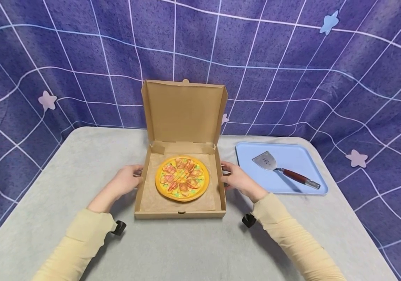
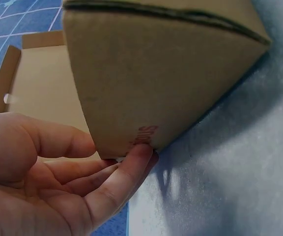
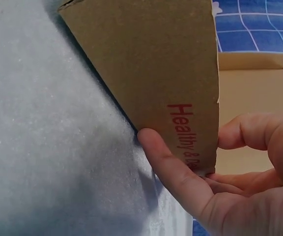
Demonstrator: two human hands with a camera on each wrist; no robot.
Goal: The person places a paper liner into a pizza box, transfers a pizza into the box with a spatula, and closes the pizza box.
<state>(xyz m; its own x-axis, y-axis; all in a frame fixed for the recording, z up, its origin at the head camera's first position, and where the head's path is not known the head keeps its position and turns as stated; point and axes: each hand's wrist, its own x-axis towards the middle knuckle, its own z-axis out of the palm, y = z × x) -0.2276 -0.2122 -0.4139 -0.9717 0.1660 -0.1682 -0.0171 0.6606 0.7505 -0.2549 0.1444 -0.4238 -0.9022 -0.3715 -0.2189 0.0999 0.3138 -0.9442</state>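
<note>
An open cardboard pizza box (image 1: 158, 215) sits on the table with its lid (image 1: 186, 111) raised at the back. Inside, on brown paper (image 1: 150, 203), lies a round pizza (image 1: 182, 178) with a yellow rim. My left hand (image 1: 126, 180) holds the box's left side wall; in the left wrist view its thumb is at the wall's edge and a fingertip (image 2: 140, 151) is on the outer face. On the opposite wall, my right hand (image 1: 238, 179) grips likewise, one fingertip (image 3: 149, 137) beside red printed lettering (image 3: 181, 128).
To the right, a light blue tray (image 1: 291, 150) carries a spatula (image 1: 295, 175) with a metal blade and reddish-brown handle. A purple curtain (image 1: 274, 47) with white lines and stars hangs behind the grey table (image 1: 179, 249).
</note>
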